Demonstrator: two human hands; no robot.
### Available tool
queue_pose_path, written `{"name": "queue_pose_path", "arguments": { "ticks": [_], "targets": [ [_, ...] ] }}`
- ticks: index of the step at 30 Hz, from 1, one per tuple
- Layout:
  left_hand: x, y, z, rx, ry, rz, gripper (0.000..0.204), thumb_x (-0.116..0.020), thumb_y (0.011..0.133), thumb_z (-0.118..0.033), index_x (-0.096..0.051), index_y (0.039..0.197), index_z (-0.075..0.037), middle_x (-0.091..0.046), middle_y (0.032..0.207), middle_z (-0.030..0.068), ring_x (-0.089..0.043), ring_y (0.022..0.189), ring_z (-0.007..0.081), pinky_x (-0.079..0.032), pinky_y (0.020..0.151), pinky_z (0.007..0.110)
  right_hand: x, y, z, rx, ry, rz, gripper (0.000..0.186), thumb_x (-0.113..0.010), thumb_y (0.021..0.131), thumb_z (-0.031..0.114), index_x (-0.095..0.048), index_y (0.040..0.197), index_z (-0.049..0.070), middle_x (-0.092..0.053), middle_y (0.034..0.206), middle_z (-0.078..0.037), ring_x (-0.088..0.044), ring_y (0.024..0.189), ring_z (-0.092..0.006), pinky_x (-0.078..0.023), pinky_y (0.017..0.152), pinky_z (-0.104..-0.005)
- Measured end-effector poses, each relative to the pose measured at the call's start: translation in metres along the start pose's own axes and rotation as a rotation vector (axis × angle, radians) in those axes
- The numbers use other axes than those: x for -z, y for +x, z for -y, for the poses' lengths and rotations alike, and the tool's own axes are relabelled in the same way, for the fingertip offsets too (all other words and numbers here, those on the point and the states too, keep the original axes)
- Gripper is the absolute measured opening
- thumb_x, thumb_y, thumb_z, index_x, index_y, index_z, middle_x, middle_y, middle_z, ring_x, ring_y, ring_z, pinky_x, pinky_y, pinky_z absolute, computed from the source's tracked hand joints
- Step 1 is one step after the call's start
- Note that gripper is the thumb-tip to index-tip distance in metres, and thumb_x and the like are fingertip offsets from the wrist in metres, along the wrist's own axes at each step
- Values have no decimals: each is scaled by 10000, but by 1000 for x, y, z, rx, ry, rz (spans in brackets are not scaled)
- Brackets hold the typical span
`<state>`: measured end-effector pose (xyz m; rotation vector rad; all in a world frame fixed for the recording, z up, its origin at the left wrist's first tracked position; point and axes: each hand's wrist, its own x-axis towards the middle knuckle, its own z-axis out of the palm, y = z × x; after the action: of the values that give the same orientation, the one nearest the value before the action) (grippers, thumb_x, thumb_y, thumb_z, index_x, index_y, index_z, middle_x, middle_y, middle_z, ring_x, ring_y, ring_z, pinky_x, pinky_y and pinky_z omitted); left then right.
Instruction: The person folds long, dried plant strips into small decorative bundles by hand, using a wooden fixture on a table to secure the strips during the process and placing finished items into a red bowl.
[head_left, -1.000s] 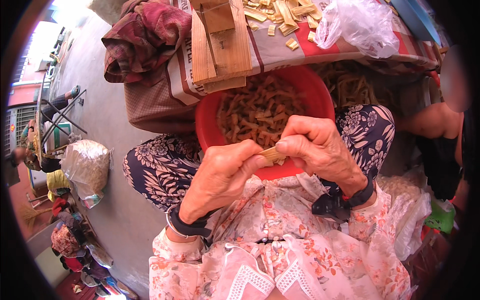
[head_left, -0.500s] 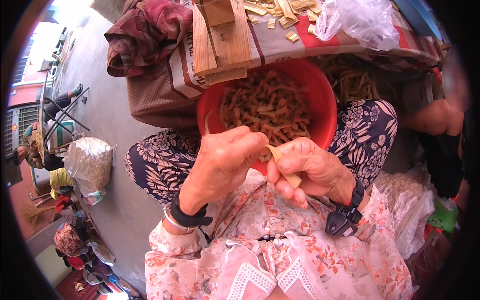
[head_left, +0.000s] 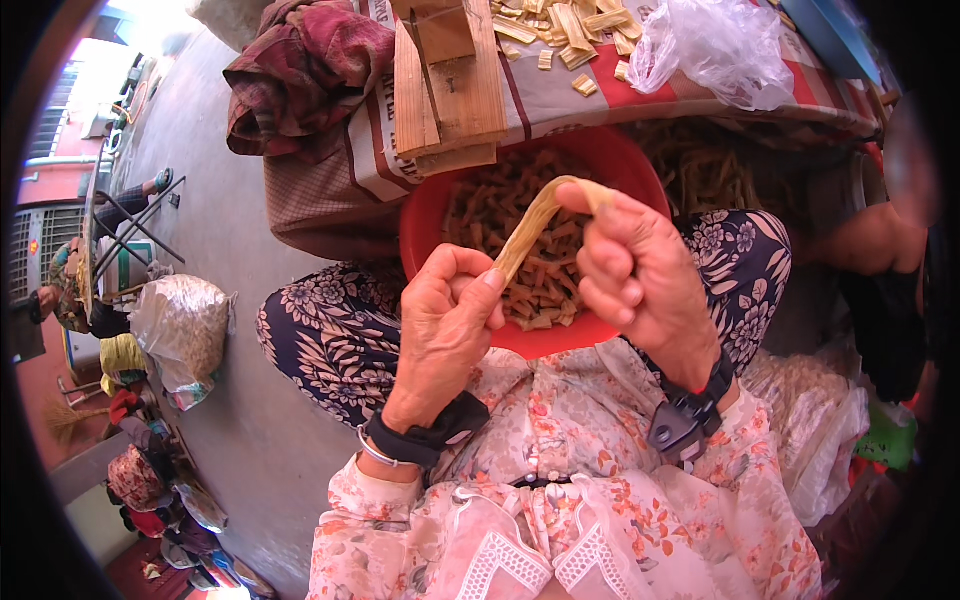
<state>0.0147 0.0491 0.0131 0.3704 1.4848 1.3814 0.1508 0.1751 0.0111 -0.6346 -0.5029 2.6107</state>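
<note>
Between my hands a pale yellow, flat fibrous strip (head_left: 533, 228) stretches up in a bent arc, over a red basin (head_left: 418, 225). My left hand (head_left: 445, 310) pinches its lower end between thumb and fingers. My right hand (head_left: 640, 265) is closed on the upper end, higher and to the right, fingers curled. Many short brown-yellow pieces (head_left: 545, 300) of similar stuff fill the basin, which sits between my knees. Part of this heap is hidden behind the strip and my hands.
A wooden block with a slot (head_left: 460, 100) stands on the cloth-covered table edge, beside a crumpled maroon cloth (head_left: 305, 75). Cut yellow pieces (head_left: 575, 30) and a clear plastic bag (head_left: 715, 50) lie to its right. A filled bag (head_left: 180, 330) rests on the floor at left.
Both hands have moved apart, the right one up and to the right. The strip, earlier mostly hidden in my fingers, is now drawn out long between them.
</note>
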Motion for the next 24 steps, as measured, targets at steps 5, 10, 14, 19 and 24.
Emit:
{"name": "queue_pose_path", "arguments": {
  "ticks": [5,10,14,19,24],
  "targets": [
    [-9,2,4,25,-85,19,106,-535,888,-121,-502,912,-23,-526,619,-6,-389,451,18,-285,394,158,-9,1,-42,228,-871,19,263,-474,881,61,-520,1130,-13,-551,680,-26,-495,550,-68,-424,492,-234],
    [-1,0,5,74,-209,93,150,-570,873,-159,-511,912,-27,-547,672,3,-401,476,13,-286,408,153,-2,-2,-44,379,-1356,84,308,-489,819,29,-491,1114,-60,-577,714,-153,-587,650,-268,-472,599,-319],
    [-1,3,8,55,-319,62,172,-595,865,-203,-522,870,-47,-518,651,-17,-376,467,2,-273,401,148,-1,1,-47,650,-1673,226,381,-506,737,-6,-473,1104,-102,-554,693,-149,-572,638,-290,-471,577,-346],
    [0,3,0,110,-436,-6,167,-592,868,-206,-532,830,-55,-495,637,-24,-349,447,0,-264,391,149,-10,-5,-41,726,-1459,70,165,-579,775,19,-580,934,-24,-551,677,-142,-571,614,-250,-466,548,-296],
    [-2,4,-4,76,-587,167,142,-486,916,-179,-509,892,-41,-344,566,-59,-252,429,11,-247,397,176,-11,-4,-30,53,-643,-113,67,-587,831,33,-582,858,-28,-592,713,4,-543,630,-54,-448,530,-213]
  ]
}}
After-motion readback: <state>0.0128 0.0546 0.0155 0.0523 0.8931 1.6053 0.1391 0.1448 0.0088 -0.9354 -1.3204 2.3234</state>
